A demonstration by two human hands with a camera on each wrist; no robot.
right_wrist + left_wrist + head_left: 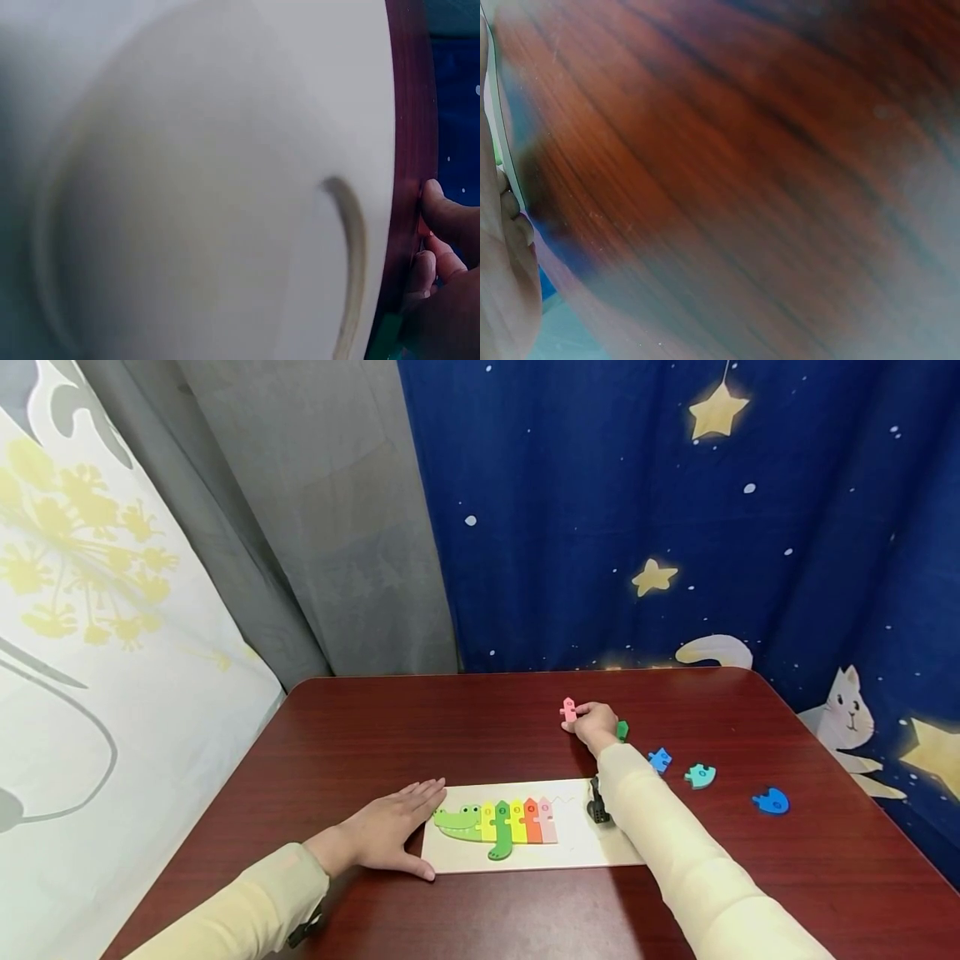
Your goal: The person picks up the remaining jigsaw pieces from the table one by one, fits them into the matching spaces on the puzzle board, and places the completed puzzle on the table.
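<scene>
Fingers outstretched, my left hand (397, 828) should steady the crocodile puzzle board (577, 853) at its left edge while, beyond it, my right hand (596, 725) pinches the pink puzzle piece (569, 709), best held lightly, tabs clear.

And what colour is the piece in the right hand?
Pink. The piece in the right hand shows best in the head view.
</scene>
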